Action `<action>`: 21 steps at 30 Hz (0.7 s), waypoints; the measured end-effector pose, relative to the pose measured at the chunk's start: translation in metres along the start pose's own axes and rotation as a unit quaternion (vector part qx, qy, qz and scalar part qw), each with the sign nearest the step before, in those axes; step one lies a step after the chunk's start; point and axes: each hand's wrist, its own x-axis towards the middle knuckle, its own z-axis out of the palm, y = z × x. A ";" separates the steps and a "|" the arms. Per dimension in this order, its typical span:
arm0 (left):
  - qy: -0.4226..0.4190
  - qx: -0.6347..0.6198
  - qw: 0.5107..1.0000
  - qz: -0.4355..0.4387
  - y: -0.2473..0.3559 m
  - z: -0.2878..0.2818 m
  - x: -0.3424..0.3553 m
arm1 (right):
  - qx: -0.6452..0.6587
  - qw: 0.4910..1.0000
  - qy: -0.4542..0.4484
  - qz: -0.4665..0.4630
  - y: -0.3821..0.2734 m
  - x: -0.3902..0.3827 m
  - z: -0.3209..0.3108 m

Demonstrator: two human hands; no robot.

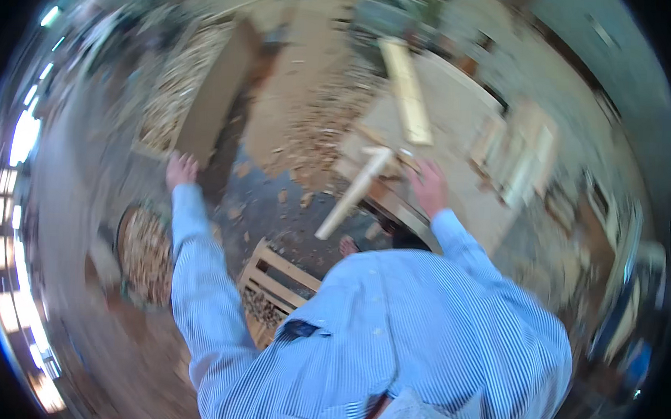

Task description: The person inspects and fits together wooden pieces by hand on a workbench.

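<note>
Centre-left, the left hand (181, 172) met the box (220, 85); at centre, the right hand (430, 190) was near the stick (355, 195). Fingers' spread and hold couldn't be told; steadiness seemed wise.

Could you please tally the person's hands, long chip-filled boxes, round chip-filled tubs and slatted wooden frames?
Hands (left hand, right hand): 2
Long chip-filled box: 1
Round chip-filled tub: 1
Slatted wooden frame: 1
Total: 5
</note>
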 end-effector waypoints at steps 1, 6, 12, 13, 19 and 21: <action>-0.038 0.049 0.998 -0.007 -0.025 0.008 -0.012 | -0.069 0.997 0.028 0.014 0.018 0.002 -0.009; -0.255 -0.068 0.921 -0.288 -0.210 0.062 -0.120 | -0.251 0.957 0.102 0.099 0.090 0.005 -0.068; -0.199 0.494 0.844 0.055 -0.292 0.147 -0.248 | -0.399 0.911 0.012 0.103 0.131 0.033 -0.087; -0.212 0.491 0.843 0.053 -0.291 0.159 -0.260 | -0.436 0.895 0.038 0.084 0.135 0.038 -0.083; -0.220 0.573 0.784 0.095 -0.280 0.197 -0.303 | -0.375 0.918 -0.010 0.125 0.154 0.071 -0.054; -0.248 0.608 0.746 0.106 -0.274 0.201 -0.310 | -0.327 0.937 -0.004 0.121 0.155 0.082 -0.037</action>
